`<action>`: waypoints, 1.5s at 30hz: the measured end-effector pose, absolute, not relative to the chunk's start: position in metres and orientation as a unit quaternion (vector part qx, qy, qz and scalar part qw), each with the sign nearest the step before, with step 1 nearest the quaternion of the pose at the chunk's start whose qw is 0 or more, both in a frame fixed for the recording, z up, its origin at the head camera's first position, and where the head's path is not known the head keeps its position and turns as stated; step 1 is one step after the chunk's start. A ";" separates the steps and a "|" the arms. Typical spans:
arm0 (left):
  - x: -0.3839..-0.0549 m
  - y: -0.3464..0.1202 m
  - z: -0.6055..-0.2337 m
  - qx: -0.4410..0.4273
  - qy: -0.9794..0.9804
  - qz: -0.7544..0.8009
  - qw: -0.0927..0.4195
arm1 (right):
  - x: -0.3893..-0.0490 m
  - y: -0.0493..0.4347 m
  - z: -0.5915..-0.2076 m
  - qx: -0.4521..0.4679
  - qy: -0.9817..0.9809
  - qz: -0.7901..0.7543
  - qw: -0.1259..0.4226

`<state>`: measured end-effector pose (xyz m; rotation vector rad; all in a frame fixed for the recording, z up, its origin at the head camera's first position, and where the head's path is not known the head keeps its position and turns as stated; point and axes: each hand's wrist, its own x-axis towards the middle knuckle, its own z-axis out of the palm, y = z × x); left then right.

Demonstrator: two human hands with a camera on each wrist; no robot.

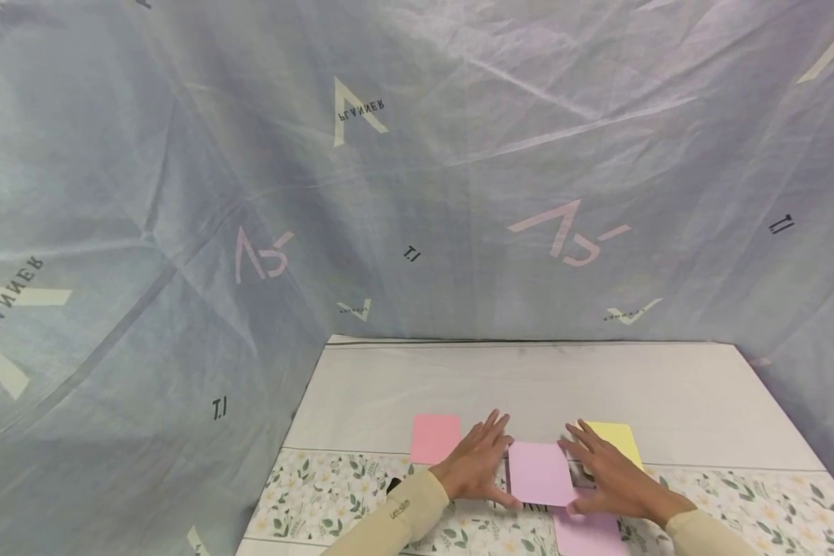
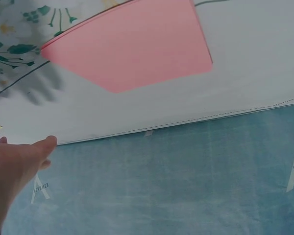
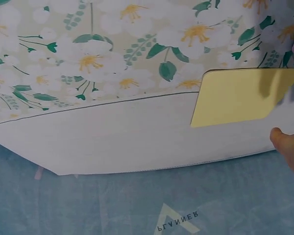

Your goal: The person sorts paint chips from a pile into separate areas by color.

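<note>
A lilac square card (image 1: 540, 473) lies between my two hands in the head view, level, with a dark shadow along its left edge. My left hand (image 1: 474, 465) holds its left side, thumb at the near corner and fingertips at the far corner. On the right side, my right hand (image 1: 613, 480) grips it in the same way. Partly under the right hand is a second lilac card (image 1: 587, 534). A yellow card (image 1: 618, 439) lies just beyond that hand, partly covered by its fingers. Left of the left hand rests a pink card (image 1: 435, 439).
The table cover (image 1: 528, 386) is white at the back, with a floral band (image 1: 347, 494) nearer me. A grey-blue printed cloth (image 1: 459, 193) hangs behind and at both sides. Beside the left sleeve shows a small black object (image 1: 393, 485).
</note>
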<state>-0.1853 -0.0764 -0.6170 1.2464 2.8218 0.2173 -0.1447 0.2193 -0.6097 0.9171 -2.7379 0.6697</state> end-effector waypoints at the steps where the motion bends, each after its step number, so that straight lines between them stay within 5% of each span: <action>1: -0.185 -0.076 -0.617 0.404 0.912 0.068 0.022 | -0.144 0.220 -0.610 0.307 -0.920 0.225 0.091; 13: -0.179 -0.064 -0.617 0.408 0.911 0.055 0.002 | -0.135 0.230 -0.605 0.280 -0.929 0.239 0.050; 45: -0.163 -0.042 -0.624 0.404 0.913 0.044 0.040 | -0.112 0.253 -0.621 0.322 -0.908 0.219 0.156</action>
